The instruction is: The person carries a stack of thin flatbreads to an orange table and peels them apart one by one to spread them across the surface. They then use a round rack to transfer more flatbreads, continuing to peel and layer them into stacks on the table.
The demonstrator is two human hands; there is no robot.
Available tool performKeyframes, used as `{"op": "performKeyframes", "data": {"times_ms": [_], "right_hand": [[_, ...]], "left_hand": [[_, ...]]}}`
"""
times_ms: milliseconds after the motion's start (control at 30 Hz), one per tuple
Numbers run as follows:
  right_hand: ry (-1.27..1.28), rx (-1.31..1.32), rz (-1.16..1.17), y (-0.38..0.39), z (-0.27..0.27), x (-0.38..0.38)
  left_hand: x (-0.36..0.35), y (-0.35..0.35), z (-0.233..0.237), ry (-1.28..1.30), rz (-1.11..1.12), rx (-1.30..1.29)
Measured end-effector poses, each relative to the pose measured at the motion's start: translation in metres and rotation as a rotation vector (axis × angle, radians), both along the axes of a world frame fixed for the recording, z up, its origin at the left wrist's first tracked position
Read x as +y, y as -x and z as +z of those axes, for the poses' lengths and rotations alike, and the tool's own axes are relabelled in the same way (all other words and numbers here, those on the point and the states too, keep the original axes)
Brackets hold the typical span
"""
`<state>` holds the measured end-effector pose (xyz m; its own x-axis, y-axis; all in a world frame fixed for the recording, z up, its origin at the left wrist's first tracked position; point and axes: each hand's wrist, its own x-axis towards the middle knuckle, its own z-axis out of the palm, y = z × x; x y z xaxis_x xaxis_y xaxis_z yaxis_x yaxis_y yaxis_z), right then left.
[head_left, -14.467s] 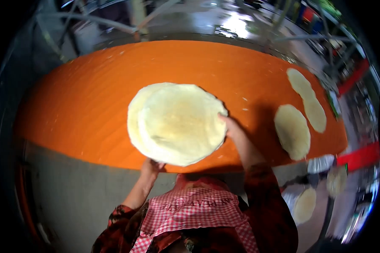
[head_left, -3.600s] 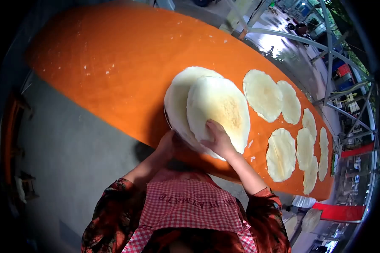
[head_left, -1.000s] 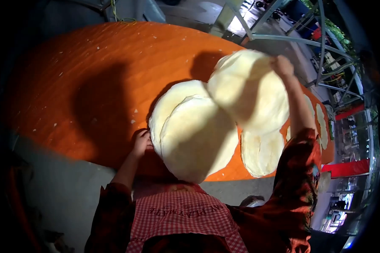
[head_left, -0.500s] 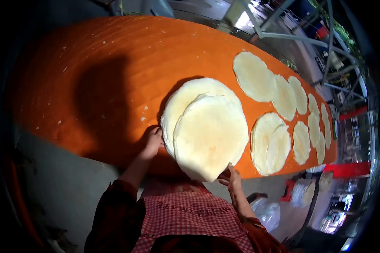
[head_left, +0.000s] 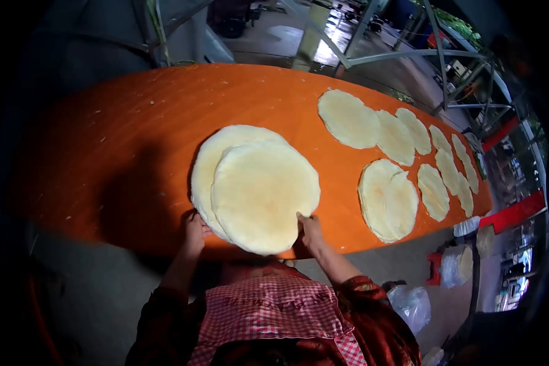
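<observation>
Round, pale, thin flatbreads lie in a thick stack (head_left: 265, 195) near the front edge of the orange table. The upper ones sit shifted to the right, so the lower flatbreads (head_left: 202, 168) show along the left side. At the stack's front left edge, my left hand (head_left: 195, 235) has its fingers curled against the rim, partly hidden under it. My right hand (head_left: 311, 233) pinches the rim of the upper flatbreads at the front right, thumb on top.
On the right of the orange table (head_left: 134, 110), a smaller flatbread stack (head_left: 389, 201) and several single or overlapping flatbreads (head_left: 348, 119) are spread out. Metal frame bars (head_left: 409, 55) stand behind. Plastic-wrapped bundles (head_left: 456, 266) and a clear bag (head_left: 410, 305) are on the floor to the right.
The view has shifted. The stack's front rim, drawn down to a point by my right hand before, now looks rounder and flatter. Both hands stay at the stack's edge.
</observation>
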<state>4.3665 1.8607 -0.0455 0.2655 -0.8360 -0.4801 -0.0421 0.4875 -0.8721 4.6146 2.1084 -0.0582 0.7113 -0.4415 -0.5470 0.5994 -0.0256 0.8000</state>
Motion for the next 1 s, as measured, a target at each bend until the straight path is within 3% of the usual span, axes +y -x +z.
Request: {"op": "performKeyframes", "data": {"times_ms": [67,133,200,267,333,433,467,633,667,767,867,1000], "right_hand": [[0.052,-0.088,0.215,-0.032,-0.028,-0.030],[0.272,0.201,0.555,-0.061,0.015,-0.037],[1.339,0.891,0.508,-0.091,0.053,-0.005],[1.452,0.459,0.572,-0.114,0.100,0.041],[1.455,0.290,1.105,-0.122,0.126,0.101],[1.684,0.507,1.357,-0.115,0.106,0.154],[1.601,0.670,1.395,-0.117,0.091,0.148],[1.298,0.251,1.422,-0.117,0.090,0.114],[0.929,0.257,1.447,-0.120,0.113,0.113],[0.481,0.207,1.355,-0.124,0.090,0.086],[0.253,0.196,1.350,-0.128,0.097,0.078],[0.239,0.211,1.308,-0.129,0.098,0.069]], "left_hand": [[0.031,0.000,-0.012,-0.017,0.011,0.028],[0.049,0.016,-0.004,0.016,0.085,0.072],[0.062,0.020,-0.018,-0.057,0.169,0.146],[0.075,0.020,-0.030,0.000,0.164,0.141],[0.079,0.021,-0.041,0.065,0.177,0.119],[0.085,0.019,-0.051,0.068,0.181,0.143],[0.085,0.018,-0.051,0.073,0.171,0.150],[0.089,0.019,-0.047,0.142,0.152,0.177],[0.088,0.019,-0.047,0.141,0.148,0.179],[0.088,0.018,-0.045,0.132,0.133,0.180],[0.090,0.018,-0.040,0.128,0.129,0.178],[0.089,0.020,-0.029,0.140,0.140,0.169]]}}
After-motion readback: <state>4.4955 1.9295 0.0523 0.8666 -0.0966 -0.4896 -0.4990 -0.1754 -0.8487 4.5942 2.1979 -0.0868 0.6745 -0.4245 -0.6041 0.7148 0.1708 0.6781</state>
